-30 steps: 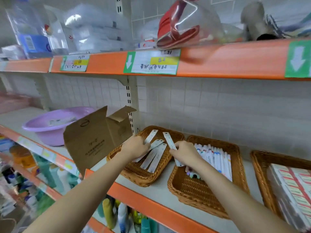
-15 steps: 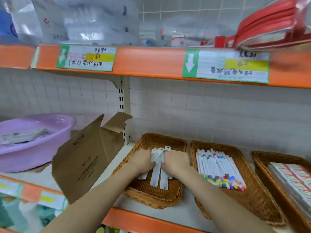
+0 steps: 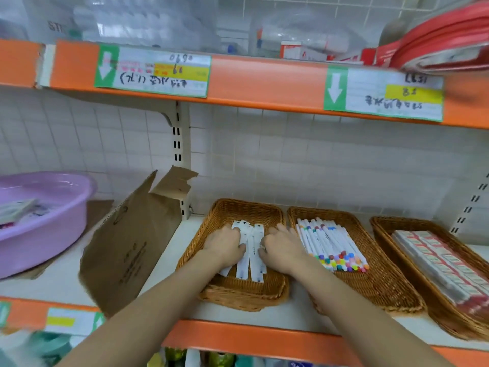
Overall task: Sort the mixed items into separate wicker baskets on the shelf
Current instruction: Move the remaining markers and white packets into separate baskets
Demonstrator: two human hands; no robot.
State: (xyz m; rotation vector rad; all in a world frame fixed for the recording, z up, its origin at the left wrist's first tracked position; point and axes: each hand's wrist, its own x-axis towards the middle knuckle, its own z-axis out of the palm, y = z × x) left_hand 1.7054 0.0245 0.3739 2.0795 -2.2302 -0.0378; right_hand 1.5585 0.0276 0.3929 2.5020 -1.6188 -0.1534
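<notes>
Left hand [image 3: 225, 245] rests palm down inside the left wicker basket [image 3: 238, 295], fingers curled against the left side of a bundle of white packaged strips [image 3: 251, 250]. Right hand [image 3: 281, 249] lies palm down against the right side of the same bundle, fingers bent onto it. The two hands press the strips together between them; the strips lie lengthwise along the basket's middle, their ends showing beyond the hands toward the front and back rims.

Just right of this basket stands the middle basket [image 3: 375, 292], holding white markers [image 3: 330, 245] with coloured caps toward the shelf's front edge. The right basket [image 3: 449, 321], near the shelf's right end, holds flat red-and-white packs [image 3: 439, 263].

Left of the baskets leans a torn cardboard piece [image 3: 132, 245]; a purple basin [image 3: 45, 221] sits at the shelf's left end.
</notes>
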